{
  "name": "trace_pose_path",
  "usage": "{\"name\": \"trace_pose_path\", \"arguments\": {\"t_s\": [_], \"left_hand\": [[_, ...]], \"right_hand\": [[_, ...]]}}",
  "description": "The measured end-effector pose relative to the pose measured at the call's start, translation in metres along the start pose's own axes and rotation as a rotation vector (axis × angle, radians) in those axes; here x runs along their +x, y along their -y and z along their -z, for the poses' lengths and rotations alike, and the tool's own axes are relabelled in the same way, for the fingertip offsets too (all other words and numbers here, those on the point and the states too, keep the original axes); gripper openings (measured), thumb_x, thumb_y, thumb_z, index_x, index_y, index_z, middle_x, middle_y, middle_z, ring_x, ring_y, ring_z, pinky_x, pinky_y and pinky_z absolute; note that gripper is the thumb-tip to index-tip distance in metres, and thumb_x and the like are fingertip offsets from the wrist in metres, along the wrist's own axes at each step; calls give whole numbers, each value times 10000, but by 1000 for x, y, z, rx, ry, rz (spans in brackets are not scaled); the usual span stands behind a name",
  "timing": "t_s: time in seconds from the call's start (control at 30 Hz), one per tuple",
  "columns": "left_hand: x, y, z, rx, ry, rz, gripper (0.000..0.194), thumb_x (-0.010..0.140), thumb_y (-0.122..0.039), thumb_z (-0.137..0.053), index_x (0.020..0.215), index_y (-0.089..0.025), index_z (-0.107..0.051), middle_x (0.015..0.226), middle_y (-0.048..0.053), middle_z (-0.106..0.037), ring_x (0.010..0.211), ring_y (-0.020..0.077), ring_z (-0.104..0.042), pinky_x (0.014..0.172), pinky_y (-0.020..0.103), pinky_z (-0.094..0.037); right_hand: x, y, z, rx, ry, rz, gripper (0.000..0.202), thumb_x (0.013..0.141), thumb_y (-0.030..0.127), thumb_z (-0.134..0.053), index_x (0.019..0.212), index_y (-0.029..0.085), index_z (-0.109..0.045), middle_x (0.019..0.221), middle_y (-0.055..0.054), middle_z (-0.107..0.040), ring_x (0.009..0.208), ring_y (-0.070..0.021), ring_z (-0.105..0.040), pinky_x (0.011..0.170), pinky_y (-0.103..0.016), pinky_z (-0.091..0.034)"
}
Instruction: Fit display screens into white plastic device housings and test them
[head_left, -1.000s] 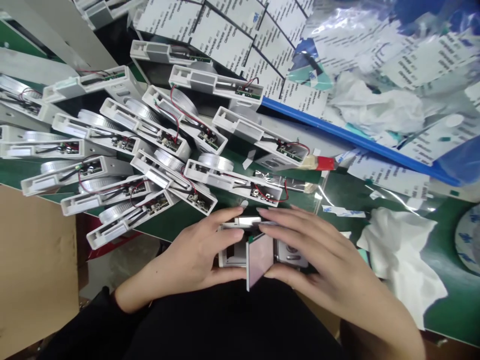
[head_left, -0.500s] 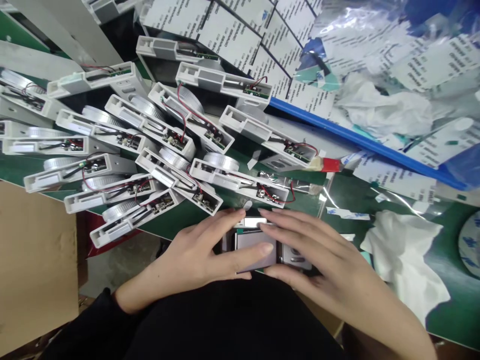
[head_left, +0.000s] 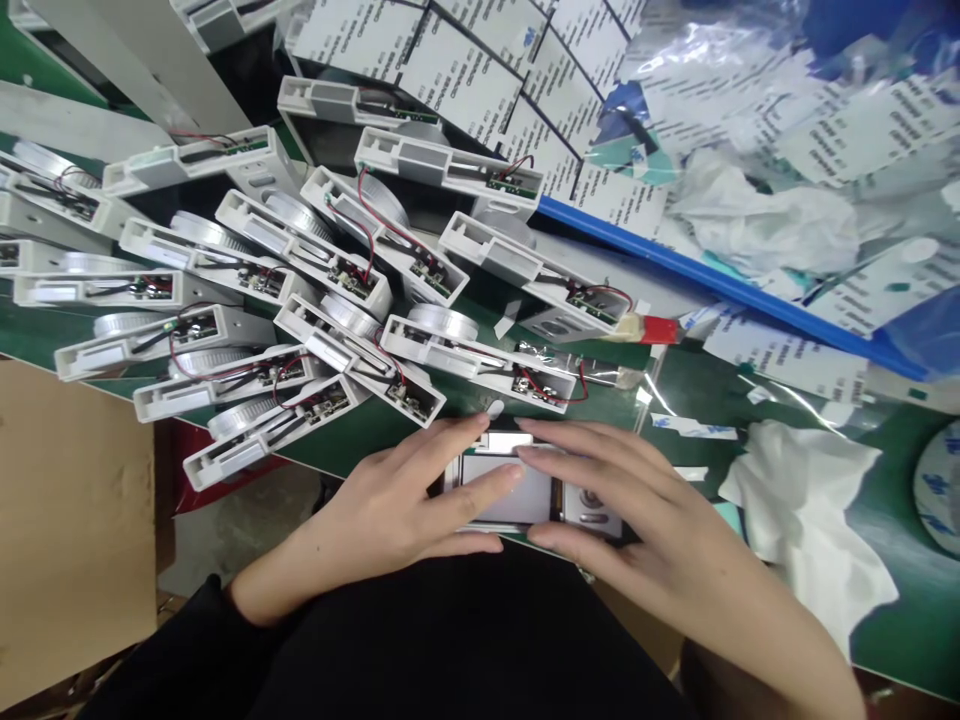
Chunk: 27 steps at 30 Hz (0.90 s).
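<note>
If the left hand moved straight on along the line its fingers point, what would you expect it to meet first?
Probably the right hand, whose fingertips lie just ahead across the white device; their relative heights are hard to judge here.

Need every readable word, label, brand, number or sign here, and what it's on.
No text reads clearly.
Stacked white sheets: repeated dark print, too blurred.
Loose printed sheets, upper right: same kind of print, too blurred.
Paper strip: blue marks, too small.
Round piece, right edge: blue marks, too blurred.
White device, bottom center: no print visible.
</note>
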<state>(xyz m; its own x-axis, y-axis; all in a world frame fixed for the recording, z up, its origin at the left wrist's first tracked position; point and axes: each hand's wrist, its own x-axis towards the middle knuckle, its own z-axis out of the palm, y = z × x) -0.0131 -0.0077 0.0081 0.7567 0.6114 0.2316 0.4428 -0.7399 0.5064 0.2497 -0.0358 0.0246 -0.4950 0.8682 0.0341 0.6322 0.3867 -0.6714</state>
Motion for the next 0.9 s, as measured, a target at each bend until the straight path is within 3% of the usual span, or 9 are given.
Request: {"name": "trace_pose_path", "arguments": {"t_s": [0.33, 0.5, 0.67, 0.8, 0.9], "left_hand": [[-1, 0, -1, -43, -12, 14, 450, 1052, -436, -577, 1417, -174, -551, 1527, 272, -553, 1353, 330, -662, 930, 405, -670], [0, -4, 4, 34, 61, 45, 490, 1037, -457, -591, 1447, -198, -520, 1543, 325, -504, 1353, 396, -654, 886, 473, -676], [-6, -2, 0, 79, 57, 46, 474, 1007, -298, -670, 1458, -224, -543, 1416, 205, -651, 1298, 311, -694, 940, 408, -665], [-10, 0, -5, 120, -44, 2, 411, 1006, -293, -667, 1412, -253, -617, 1369, 146, -664, 1243, 275, -715, 949, 361, -661], [-9, -5, -5, 75, -150, -22, 390, 991, -209, -670, 1376, -270, -661, 1374, 103, -642, 1255, 257, -701, 960, 332, -658]], "right_hand": [[1, 2, 1, -20, 15, -37, 480, 1057, 510, -573, 1467, 270, -500, 1437, -85, -661, 1318, -259, -628, 1053, -437, -588], [-12, 11, 0, -85, -178, -248, 501, 1091, 481, -504, 1523, 233, -456, 1348, -116, -673, 1217, -257, -663, 954, -379, -592], [-19, 15, -15, -296, -248, -406, 482, 1107, 507, -373, 1423, 194, -558, 1306, -164, -639, 1189, -370, -614, 946, -556, -522], [-16, 21, -19, -145, -286, -409, 511, 1073, 606, -422, 1392, 221, -527, 1456, -170, -587, 1345, -392, -563, 1055, -609, -501], [-15, 30, -17, 204, -315, -437, 479, 1022, 539, -609, 1409, 307, -447, 1444, -120, -624, 1295, -319, -647, 927, -462, -629]]}}
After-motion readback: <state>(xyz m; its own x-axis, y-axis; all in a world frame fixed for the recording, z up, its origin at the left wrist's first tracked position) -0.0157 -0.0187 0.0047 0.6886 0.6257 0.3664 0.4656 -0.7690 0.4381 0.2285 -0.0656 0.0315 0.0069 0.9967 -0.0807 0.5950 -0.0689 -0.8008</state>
